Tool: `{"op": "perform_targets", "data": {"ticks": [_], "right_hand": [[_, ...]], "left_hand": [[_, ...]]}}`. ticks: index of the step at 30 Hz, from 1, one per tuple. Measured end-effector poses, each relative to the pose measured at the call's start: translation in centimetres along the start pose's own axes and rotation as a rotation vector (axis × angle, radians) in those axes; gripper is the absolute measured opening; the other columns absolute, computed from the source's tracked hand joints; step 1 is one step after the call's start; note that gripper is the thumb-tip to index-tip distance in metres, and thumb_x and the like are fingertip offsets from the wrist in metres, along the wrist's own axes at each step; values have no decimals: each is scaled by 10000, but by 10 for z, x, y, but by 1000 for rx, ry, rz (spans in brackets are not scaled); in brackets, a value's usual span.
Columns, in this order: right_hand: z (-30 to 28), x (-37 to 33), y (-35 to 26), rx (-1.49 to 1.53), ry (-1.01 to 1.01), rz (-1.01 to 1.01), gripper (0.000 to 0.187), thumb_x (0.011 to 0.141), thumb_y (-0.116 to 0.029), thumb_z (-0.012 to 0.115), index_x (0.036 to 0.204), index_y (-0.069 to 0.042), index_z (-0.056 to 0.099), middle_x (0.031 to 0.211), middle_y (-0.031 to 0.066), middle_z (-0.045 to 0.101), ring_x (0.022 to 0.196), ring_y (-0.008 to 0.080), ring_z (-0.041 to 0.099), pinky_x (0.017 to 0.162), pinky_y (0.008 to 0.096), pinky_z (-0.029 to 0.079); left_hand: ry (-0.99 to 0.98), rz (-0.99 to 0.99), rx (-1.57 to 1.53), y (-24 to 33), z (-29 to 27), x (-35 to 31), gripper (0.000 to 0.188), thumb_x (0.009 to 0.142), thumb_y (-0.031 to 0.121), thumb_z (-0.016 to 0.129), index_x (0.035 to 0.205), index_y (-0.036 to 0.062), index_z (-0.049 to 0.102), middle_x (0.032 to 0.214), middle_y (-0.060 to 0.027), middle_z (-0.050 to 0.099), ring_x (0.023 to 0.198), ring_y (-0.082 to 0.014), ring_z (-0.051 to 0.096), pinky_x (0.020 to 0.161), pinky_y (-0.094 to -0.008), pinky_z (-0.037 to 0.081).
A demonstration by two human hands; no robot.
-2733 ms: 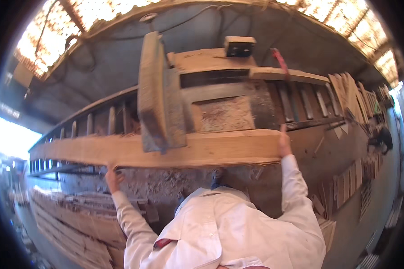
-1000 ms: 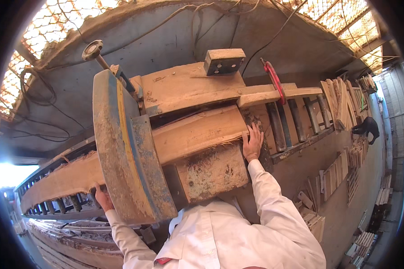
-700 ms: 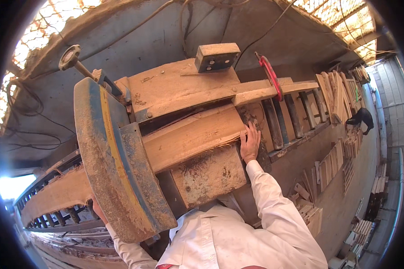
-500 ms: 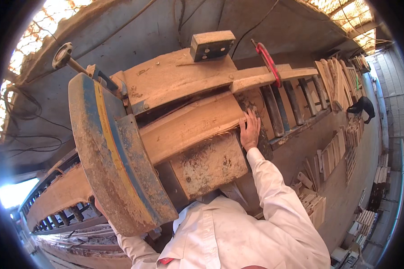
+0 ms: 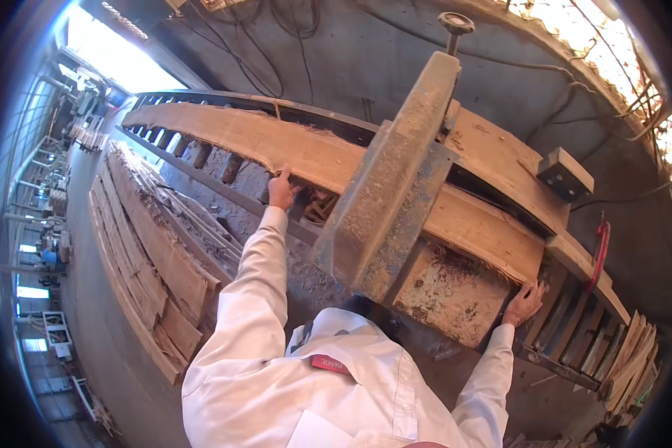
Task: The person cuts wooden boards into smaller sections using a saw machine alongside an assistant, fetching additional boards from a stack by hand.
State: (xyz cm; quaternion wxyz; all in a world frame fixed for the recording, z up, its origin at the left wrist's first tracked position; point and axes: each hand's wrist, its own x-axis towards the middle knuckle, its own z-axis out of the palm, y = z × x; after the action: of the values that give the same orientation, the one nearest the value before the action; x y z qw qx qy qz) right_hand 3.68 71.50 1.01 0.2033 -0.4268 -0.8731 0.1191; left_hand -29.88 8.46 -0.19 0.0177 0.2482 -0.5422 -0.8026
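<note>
A long wooden board (image 5: 246,134) lies through a blue, dust-covered saw machine (image 5: 396,187), passing beneath its upright guard. My left hand (image 5: 282,189) grips the board's near edge on the infeed side, left of the guard, fingertips up over the edge. On the other side, my right hand (image 5: 525,302) touches the near corner of the board's outgoing end, its fingers stretched out and apart. Under that end is the rust-stained machine table (image 5: 455,295). A wooden fence (image 5: 493,157) runs along the board's far side. The guard hides the board's middle and any blade.
Roller tracks (image 5: 201,155) extend from both sides of the machine. A red clamp (image 5: 599,257) sits on the fence extension. Rough boards (image 5: 145,261) are stacked at the left, more wood (image 5: 631,362) at the far right. Cables (image 5: 254,60) hang on the back wall.
The view has swung left, bringing my left hand out from behind the guard. My right hand has shifted from the top of the board's end to its near corner.
</note>
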Motion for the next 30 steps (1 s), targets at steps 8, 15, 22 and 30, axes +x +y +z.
{"op": "perform_targets", "data": {"ticks": [8,15,22,30], "right_hand": [[9,9,-19,26,12,-74,462,967,-450,434,1234,-112,602,1430,113,450,1384,281,317,1137,491,160],[13,14,-2,21,36,-109,453,968,-423,439,1127,-55,651,1356,148,521,1344,307,379,1105,445,270],[6,10,4,98,-26,-90,526,970,-470,411,1210,-47,612,1395,158,482,1363,312,350,1119,434,246],[3,-2,6,-14,7,-34,565,981,-514,350,1278,-90,576,1450,115,430,1370,282,341,1136,438,202]], "left_hand": [[-12,-4,92,14,15,-10,451,948,319,546,1189,-62,519,1100,-177,609,952,-295,651,679,-404,593],[-196,32,17,4,11,-7,484,934,371,587,1157,-56,537,1076,-157,598,882,-267,639,699,-395,594],[-119,-114,-53,32,-5,-10,428,927,296,613,1118,-80,541,1073,-220,615,878,-338,665,665,-447,598],[5,49,122,30,12,-7,473,939,284,570,1102,-157,517,921,-242,627,687,-321,674,538,-374,591]]}}
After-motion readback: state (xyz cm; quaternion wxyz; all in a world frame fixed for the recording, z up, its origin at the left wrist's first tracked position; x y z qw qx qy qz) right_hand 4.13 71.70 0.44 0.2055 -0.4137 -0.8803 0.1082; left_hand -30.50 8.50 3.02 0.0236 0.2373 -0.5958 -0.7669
